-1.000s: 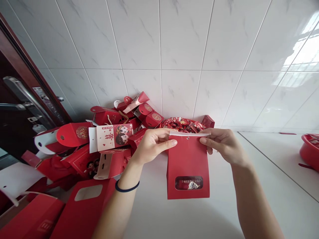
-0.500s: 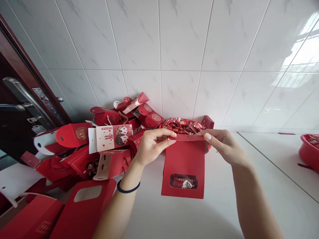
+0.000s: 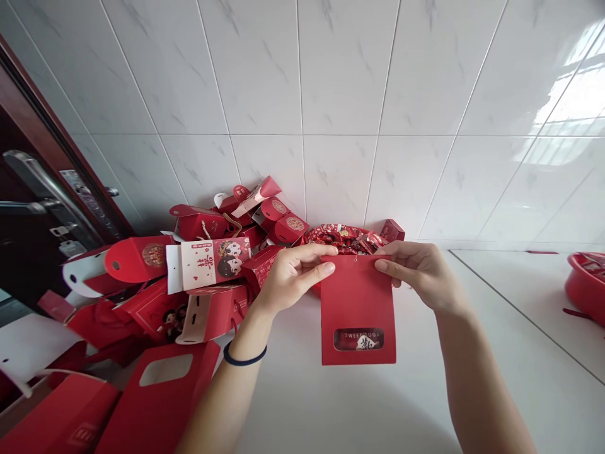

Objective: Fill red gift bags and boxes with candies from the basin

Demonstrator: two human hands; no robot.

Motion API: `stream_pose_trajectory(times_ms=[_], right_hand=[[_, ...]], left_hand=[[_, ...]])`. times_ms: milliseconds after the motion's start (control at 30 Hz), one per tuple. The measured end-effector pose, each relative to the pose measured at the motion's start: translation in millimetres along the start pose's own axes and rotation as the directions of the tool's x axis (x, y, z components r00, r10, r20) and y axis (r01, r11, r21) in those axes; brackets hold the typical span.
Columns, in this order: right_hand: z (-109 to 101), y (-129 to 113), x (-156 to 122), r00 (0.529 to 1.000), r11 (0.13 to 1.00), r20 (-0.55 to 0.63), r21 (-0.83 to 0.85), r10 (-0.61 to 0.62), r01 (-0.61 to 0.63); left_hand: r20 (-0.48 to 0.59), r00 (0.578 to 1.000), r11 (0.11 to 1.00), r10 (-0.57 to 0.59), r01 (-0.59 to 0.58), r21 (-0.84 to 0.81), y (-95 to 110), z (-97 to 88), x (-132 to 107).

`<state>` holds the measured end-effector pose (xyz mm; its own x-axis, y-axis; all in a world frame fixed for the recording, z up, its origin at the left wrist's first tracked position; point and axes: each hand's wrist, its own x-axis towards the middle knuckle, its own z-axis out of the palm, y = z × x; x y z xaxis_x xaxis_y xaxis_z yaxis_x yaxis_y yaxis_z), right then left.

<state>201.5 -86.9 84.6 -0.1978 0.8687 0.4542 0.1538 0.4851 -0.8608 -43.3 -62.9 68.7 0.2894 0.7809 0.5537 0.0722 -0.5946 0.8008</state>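
Note:
A red paper gift bag (image 3: 358,296) hangs upright between my hands, its top edge pinched at both corners. Through the oval window near its bottom, a dark red wrapper with white lettering shows. My left hand (image 3: 297,271), with a dark band on the wrist, closes thumb and fingers on the top left corner. At the top right corner my right hand (image 3: 420,274) pinches in the same way. Right behind the bag lies a round heap of red-wrapped candies (image 3: 350,238), partly hidden by the bag and my fingers.
Many red gift boxes (image 3: 151,255) are piled on the left against the tiled wall (image 3: 265,69). A larger red bag with a window (image 3: 165,403) lies at the front left. A red basin (image 3: 586,287) stands at the far right on the white tabletop (image 3: 293,403). A door handle (image 3: 33,176) is at left.
The bag has swung slightly right and up, and its top now lies flat where the folded strip showed before. My right thumb has shifted inward onto its front.

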Motion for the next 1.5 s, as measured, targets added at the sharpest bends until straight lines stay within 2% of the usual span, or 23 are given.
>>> stream_pose_trajectory(times_ms=[100,167,200,233,300,333,367,433,500,533,600,667,900,1033,1167,1333,1500], right_hand=[[-9,-1,-2,0.998,0.999,-0.054,-0.046,-0.017,0.014],[-23,-4,-7,0.98,0.995,-0.192,-0.094,-0.05,0.032],[-32,-5,-11,0.946,0.991,-0.315,-0.123,-0.082,0.045],[-41,-6,-15,0.883,0.987,-0.455,-0.155,-0.117,0.051],[-61,-5,-23,0.653,0.973,-0.729,-0.224,-0.205,0.055],[-70,-2,-25,0.545,0.967,-0.806,-0.25,-0.232,0.042],[-79,2,-26,0.464,0.963,-0.851,-0.269,-0.247,0.02],[-95,16,-20,0.349,0.952,-0.899,-0.302,-0.264,-0.059],[-108,36,-6,0.301,0.923,-0.92,-0.321,-0.25,-0.213],[-113,47,2,0.32,0.896,-0.92,-0.327,-0.228,-0.301],[-120,69,20,0.406,0.807,-0.907,-0.322,-0.112,-0.495],[-123,91,35,0.45,0.787,-0.892,-0.311,-0.047,-0.534],[-115,153,72,0.56,0.779,-0.811,-0.237,0.17,-0.58],[-116,175,85,0.581,0.783,-0.762,-0.163,0.287,-0.601],[-122,185,94,0.6,0.787,-0.715,-0.115,0.358,-0.606],[-125,191,97,0.606,0.788,-0.697,-0.095,0.383,-0.608],[-121,191,84,0.597,0.813,-0.712,-0.064,0.37,-0.579]], left_hand=[[0.031,0.999,0.998,-0.011,0.013,-0.068,-1,3.2,2],[0.049,0.999,0.988,-0.012,0.02,-0.154,-4,5.3,3],[0.058,0.998,0.984,-0.014,0.024,-0.178,-6,6.8,5],[0.067,0.998,0.983,-0.017,0.028,-0.179,-10,8.9,6],[0.085,0.996,0.993,-0.031,0.04,-0.111,-22,16.0,9],[0.094,0.995,0.997,-0.04,0.046,-0.064,-30,21.1,10],[0.104,0.993,0.998,-0.053,0.055,-0.02,-40,27.3,10],[0.133,0.99,0.997,-0.056,0.049,0.051,-59,41.2,10],[0.175,0.984,0.992,-0.021,-0.002,0.129,-74,53.9,9],[0.193,0.981,0.985,0.001,-0.034,0.168,-80,58.6,8],[0.218,0.976,0.974,0.03,-0.077,0.212,-87,63.8,5],[0.228,0.973,0.972,0.036,-0.087,0.216,-89,64.4,4],[0.232,0.972,0.971,0.046,-0.099,0.22,-91,60.8,4],[0.231,0.973,0.969,0.029,-0.085,0.233,-93,61.4,4],[0.227,0.974,0.968,0.011,-0.067,0.241,-93,62.2,2],[0.221,0.975,0.969,0.018,-0.071,0.236,-93,63.1,2],[0.203,0.979,0.972,0.022,-0.068,0.224,-90,63.7,2]])
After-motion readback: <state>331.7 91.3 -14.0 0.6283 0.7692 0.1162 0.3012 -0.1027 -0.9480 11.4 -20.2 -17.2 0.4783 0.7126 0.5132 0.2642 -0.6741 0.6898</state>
